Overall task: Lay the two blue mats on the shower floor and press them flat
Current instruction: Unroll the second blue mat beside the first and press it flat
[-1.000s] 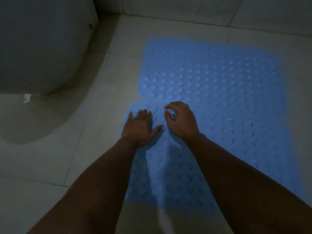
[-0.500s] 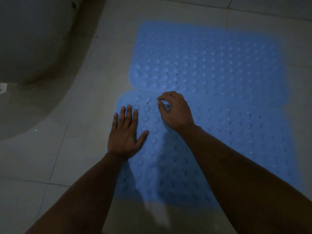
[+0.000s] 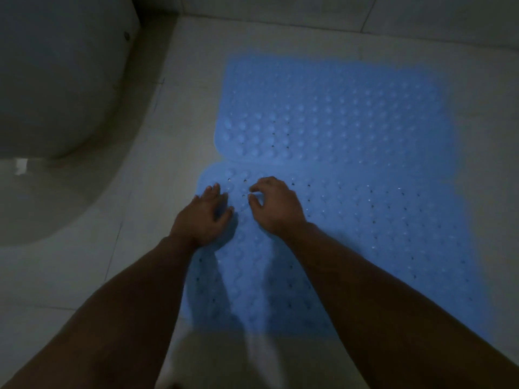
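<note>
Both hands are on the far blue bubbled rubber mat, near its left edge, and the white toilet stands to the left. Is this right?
Not quite. The head view shows the left hand and right hand on the near blue bubbled rubber mat, not the far blue mat. The rest holds: near its left edge, white toilet to the left.

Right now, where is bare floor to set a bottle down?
Bare tile lies between the toilet base and the far mat, and left of the left hand. Crowded: the near mat, where both hands, including the right hand, work.

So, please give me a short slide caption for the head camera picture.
Left hand presses the near blue mat flat; right hand rests curled beside it.
</note>
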Available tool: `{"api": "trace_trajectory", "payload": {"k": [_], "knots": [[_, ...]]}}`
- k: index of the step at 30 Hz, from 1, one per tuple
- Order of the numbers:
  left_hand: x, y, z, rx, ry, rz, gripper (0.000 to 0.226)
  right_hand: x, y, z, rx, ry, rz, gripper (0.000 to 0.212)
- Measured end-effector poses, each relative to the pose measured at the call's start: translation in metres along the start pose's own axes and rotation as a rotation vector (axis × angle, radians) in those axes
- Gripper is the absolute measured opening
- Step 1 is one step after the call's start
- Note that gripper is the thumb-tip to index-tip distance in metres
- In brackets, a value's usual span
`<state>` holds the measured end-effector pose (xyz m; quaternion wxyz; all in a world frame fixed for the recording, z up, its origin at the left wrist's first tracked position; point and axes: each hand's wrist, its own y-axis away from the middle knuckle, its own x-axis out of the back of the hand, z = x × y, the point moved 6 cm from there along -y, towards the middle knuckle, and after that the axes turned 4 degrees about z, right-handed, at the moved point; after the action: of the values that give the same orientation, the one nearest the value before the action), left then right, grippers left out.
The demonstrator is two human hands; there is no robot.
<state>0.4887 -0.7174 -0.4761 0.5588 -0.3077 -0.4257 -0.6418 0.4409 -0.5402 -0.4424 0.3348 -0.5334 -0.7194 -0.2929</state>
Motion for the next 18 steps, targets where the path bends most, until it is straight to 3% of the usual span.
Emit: {"api": "trace_trajectory", "payload": {"k": [3,6,8,13,18], "knots": [[0.028,0.002,-0.005,-0.058,-0.119,0.263,0.054,-0.025,0.018,-0.018,0.017,0.135,-0.075,0.042],[0.016,0.016,-0.007,-0.053,-0.206,0.232,0.058,-0.065,0.043,-0.013,0.002,0.324,-0.135,0.064],[0.008,0.023,-0.005,-0.024,-0.227,0.226,0.06,-0.079,0.057,-0.005,0.021,0.381,-0.083,0.073],[-0.001,0.029,-0.01,0.006,-0.234,0.282,0.058,-0.084,0.066,0.002,0.134,0.409,0.038,0.08],[-0.004,0.026,-0.019,-0.053,-0.193,0.3,0.055,-0.082,0.066,-0.001,0.132,0.417,0.028,0.086]]}}
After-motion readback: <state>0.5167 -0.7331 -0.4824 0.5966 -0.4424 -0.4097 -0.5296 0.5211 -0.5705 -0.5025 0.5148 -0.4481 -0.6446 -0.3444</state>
